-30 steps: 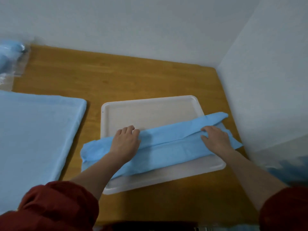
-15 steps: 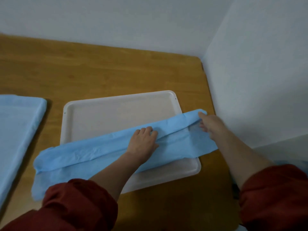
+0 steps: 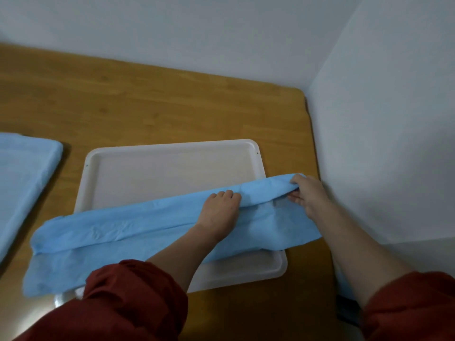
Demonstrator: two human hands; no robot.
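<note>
A long folded strip of light blue cloth [image 3: 128, 232] lies across the near half of a white tray [image 3: 172, 173] and hangs past its left edge. My left hand [image 3: 219, 210] lies flat on the cloth near its middle, fingers straight, pressing it down. At the cloth's right end my right hand [image 3: 307, 193] pinches the upper folded layer and lifts it a little off the layer beneath.
The tray sits on a wooden table [image 3: 172, 102] in a corner, with a white wall [image 3: 394, 143] close on the right. Another light blue sheet [image 3: 22, 183] lies flat at the left edge of the table.
My left hand slid right along the cloth to its middle. My right hand moved from lying on the cloth's right end to pinching and lifting its top layer. The view shifted right.
</note>
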